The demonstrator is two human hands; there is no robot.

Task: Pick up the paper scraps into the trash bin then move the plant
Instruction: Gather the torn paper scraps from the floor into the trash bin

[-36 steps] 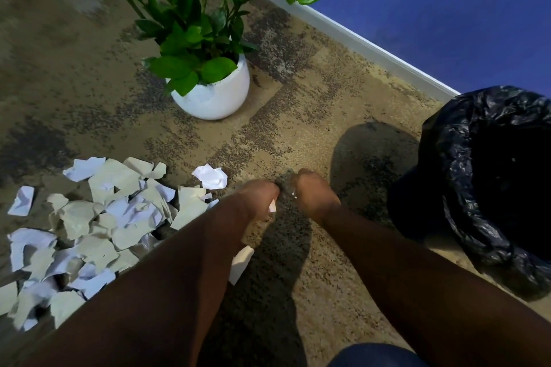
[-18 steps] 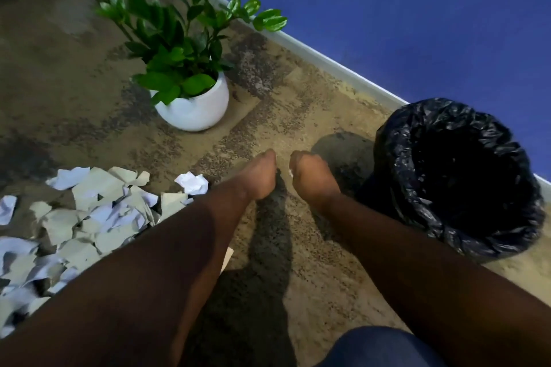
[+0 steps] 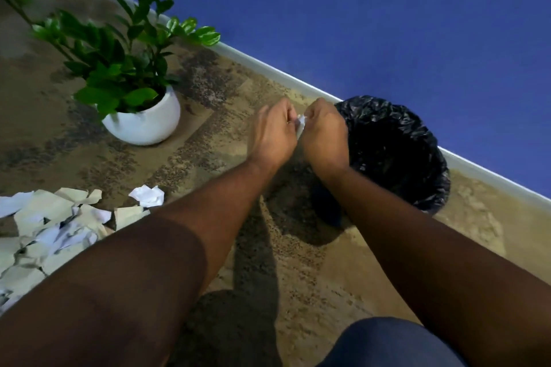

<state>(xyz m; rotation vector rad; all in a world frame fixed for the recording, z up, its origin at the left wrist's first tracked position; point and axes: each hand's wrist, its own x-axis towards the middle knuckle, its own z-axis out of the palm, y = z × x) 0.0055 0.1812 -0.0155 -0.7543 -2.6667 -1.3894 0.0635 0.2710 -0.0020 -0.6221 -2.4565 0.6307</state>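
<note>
Two hands are up together, just left of the bin point(image 3: 396, 155). The left hand point(image 3: 272, 135) and the right hand point(image 3: 323, 134) hold a white scrap point(image 3: 300, 124) between them. The bin has a black bag in it and stands by the blue wall point(image 3: 387, 24). A plant point(image 3: 119, 62) in a white pot point(image 3: 146, 124) sits on the carpet point(image 3: 313, 262). More scraps point(image 3: 50, 229) lie at the left.
</note>
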